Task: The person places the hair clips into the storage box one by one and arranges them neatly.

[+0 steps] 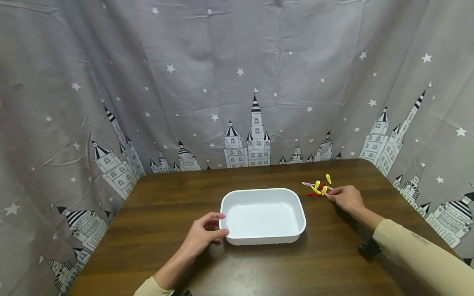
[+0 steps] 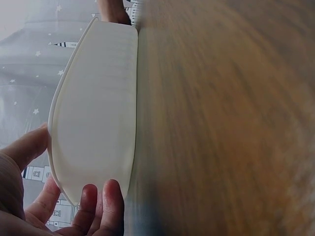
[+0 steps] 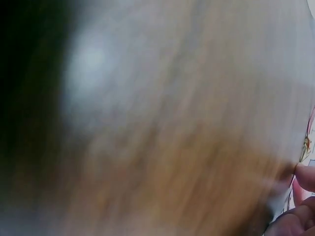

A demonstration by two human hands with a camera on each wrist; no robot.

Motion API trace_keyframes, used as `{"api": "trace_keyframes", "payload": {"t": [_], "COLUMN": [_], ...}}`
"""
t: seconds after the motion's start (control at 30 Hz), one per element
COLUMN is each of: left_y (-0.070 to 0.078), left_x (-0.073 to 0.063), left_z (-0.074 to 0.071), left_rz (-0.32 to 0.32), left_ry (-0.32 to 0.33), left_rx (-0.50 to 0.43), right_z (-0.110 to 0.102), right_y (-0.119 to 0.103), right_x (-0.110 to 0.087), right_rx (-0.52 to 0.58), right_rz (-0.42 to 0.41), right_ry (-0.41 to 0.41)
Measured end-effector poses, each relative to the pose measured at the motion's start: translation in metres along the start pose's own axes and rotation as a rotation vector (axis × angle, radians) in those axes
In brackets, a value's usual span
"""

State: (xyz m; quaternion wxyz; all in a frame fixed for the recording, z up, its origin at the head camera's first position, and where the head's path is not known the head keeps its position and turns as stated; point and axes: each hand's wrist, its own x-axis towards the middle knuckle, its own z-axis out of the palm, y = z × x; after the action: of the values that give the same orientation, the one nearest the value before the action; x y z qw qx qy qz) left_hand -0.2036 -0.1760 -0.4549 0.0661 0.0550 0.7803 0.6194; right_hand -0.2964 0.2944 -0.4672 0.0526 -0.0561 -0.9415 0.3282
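A white rectangular tray (image 1: 263,241) sits on the table in the head view. My left hand (image 1: 201,234) holds its left side, thumb and fingers at the rim and outer wall; the left wrist view shows this hand (image 2: 101,209) close up against the tray wall (image 2: 96,98). To the right of the tray lies a small pile of snap hair clips: yellow clips (image 1: 328,179), red clips (image 1: 314,195) and pink ones. With its fingertips my right hand (image 1: 348,198) pinches a pink hair clip (image 1: 325,193) at the pile's edge. The right wrist view is mostly blurred.
Both items rest on a dark brown wooden table (image 1: 166,197). A grey curtain (image 1: 185,102) with stars and castles hangs behind and at both sides. Beneath the right forearm, a black object (image 1: 368,249) is partly visible at the sleeve.
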Motion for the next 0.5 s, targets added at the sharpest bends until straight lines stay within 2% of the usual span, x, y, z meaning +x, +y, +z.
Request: {"api": "trace_keyframes", "payload": {"t": [0.17,0.5], "left_y": [-0.001,-0.001], "left_x": [0.0,0.001], "left_z": [0.001,0.0], "left_rz": [0.002,0.016], "left_ry": [-0.006,-0.005], "left_rx": [-0.002,0.003], "right_z": [-0.004,-0.015], "right_y": [0.005,0.012], "right_x": [-0.002,-0.008], "right_rx": [0.007,0.047], "right_rz": [-0.011,-0.015], "right_ry": [-0.011,-0.083]}}
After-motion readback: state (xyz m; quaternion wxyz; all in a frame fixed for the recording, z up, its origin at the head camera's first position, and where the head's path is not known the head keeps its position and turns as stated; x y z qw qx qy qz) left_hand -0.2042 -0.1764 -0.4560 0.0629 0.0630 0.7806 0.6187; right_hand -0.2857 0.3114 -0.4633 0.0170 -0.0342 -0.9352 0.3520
